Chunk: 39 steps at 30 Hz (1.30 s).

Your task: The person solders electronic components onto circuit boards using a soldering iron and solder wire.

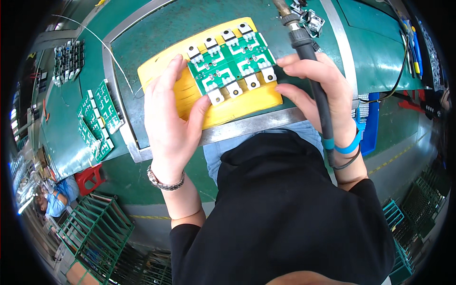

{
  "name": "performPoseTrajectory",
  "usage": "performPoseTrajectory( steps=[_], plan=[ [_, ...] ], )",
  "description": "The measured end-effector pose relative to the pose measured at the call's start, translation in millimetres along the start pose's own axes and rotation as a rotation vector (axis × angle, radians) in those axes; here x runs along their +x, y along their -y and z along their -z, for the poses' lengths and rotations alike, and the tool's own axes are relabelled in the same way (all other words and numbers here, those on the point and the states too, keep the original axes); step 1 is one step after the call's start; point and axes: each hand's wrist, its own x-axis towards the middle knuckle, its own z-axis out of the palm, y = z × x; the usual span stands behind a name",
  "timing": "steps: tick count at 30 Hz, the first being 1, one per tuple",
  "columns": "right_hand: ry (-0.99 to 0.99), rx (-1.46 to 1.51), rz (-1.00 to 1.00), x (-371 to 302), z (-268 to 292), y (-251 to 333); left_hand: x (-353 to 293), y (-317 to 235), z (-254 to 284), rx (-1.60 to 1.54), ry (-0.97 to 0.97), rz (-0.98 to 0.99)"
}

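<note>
A green circuit board [232, 64] lies on a yellow pad [190, 97], with white-and-black tabbed components [232, 89] along its upper and lower edges. My left hand [168, 104] is open at the board's left side, thumb and fingers apart; its thumb tip is close to the lower left component, and I cannot tell whether it touches. A soldering iron [320, 99] with a black handle runs across my right hand [327, 80], which is closed on it. The right thumb and forefinger reach to the board's right edge. The iron's tip is cut off at the top of the view.
More green circuit boards [99, 116] lie on the left bench, near a stack of dark components [69, 61]. A metal frame [256, 124] edges my work surface. Small metal parts [313, 23] sit behind the iron. A co-worker [59, 199] is at far left, beside a red stool [89, 178].
</note>
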Motion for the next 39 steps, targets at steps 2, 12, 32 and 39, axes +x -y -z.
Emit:
performPoseTrajectory(
  steps=[2, 12, 32, 39],
  plan=[
    [0.033, -0.070, 0.062, 3, -2, -6, -2, 1, -2, 0.023, -0.032, 0.011],
    [-0.135, 0.054, 0.106, 20, -8, 3, 1, -2, 4, -0.189, -0.110, -0.049],
    [-0.222, 0.163, -0.186, 11, 19, 7, 25, -2, 18, 0.168, -0.114, 0.172],
    [-0.312, 0.517, -0.316, 9, 37, -6, 13, -51, -28, 0.305, -0.098, 0.162]
  ],
)
